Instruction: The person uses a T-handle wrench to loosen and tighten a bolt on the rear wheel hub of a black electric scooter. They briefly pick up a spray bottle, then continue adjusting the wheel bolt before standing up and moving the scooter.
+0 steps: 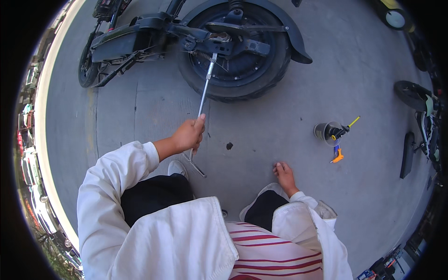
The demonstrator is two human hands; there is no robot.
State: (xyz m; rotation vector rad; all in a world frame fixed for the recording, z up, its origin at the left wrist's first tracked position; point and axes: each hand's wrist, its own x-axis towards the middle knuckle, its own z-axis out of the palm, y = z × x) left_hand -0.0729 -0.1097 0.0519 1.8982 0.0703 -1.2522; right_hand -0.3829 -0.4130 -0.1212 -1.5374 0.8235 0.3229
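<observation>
My left hand [188, 135] grips the lower shaft of a long silver socket wrench [203, 95]. Its far end sits on the axle nut of a black scooter's rear wheel [238, 65]. The wrench's crossbar end lies near my white shoe [177, 169]. My right hand [284, 175] rests on the concrete ground with fingers curled, holding nothing, beside my right knee. I am crouched, in a white jacket and dark trousers.
The black scooter body [126, 39] lies on its side at the upper left. A grey cup with tools [329, 132] and an orange tool [338, 156] stand to the right. Another vehicle's wheel [413, 95] is at the far right.
</observation>
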